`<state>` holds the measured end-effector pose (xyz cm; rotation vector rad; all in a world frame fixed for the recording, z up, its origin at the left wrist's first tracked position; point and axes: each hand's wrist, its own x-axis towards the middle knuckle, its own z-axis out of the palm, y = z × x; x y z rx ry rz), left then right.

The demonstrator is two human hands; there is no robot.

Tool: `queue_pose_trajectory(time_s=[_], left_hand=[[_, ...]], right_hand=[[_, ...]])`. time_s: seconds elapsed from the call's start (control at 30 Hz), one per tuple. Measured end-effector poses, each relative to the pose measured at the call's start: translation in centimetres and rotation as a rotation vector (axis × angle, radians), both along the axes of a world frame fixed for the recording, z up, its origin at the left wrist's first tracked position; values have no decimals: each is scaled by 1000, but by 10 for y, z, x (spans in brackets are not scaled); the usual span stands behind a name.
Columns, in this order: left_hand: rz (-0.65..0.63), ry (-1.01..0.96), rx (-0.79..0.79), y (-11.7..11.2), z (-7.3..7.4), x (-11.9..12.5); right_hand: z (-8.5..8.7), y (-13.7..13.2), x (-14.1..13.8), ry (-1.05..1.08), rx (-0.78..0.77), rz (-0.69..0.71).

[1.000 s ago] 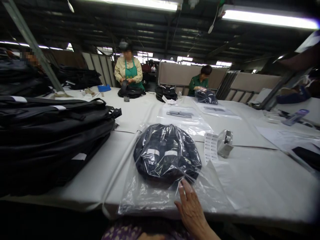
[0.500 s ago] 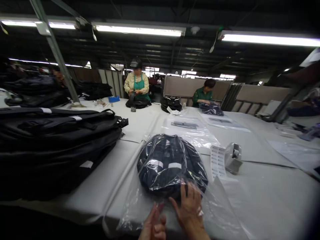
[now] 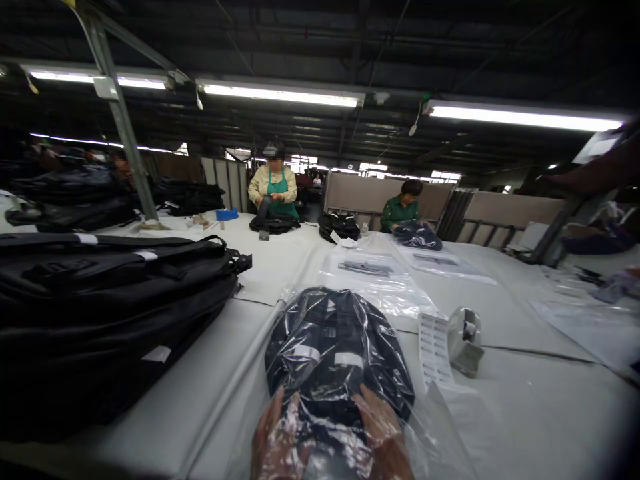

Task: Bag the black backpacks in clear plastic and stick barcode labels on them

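Observation:
A dark backpack with two white bands lies inside a clear plastic bag on the white-covered table in front of me. At its near left edge is my left hand, fingers stretched out and somewhat apart. My right hand rests at the near right edge, its fingers extended along the backpack. Shiny film shows over parts of both hands, and the lower fingers are blurred behind it. Whether either hand pinches the film I cannot make out.
Black bags are piled high on my left. A sheet of labels and a tape dispenser stand at the right. Beyond lie flat plastic bags. Two co-workers, one in a green apron, handle bags across the table.
My left hand has moved forward from the table edge to the backpack's left side. My right hand now lies under shiny film. The near film has risen over both hands. The view has tilted up slightly.

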<state>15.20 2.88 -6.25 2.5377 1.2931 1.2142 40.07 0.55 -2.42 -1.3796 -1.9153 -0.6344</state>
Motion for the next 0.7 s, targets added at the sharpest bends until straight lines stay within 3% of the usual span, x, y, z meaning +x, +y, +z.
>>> queue_pose_trajectory(time_s=[0.1,0.2,0.3,0.43,0.57,0.7], left_hand=[[99,-28,64,21,8,8],[56,-8,109,29,21,21],[50,76,260,29,28,29],[40,131,438,27,24,35],[112,166,421,26,22,38],[97,168,451,26,17,35]], right_hand=[[0,3,1,-52,-37,7],[3,6,2,-118,-40,-6],[3,8,5,-157,-13,-15],[-2,10,9,-248,87,-25],[-1,10,10,-276,48,-50],[0,8,10,-259,40,-15]])
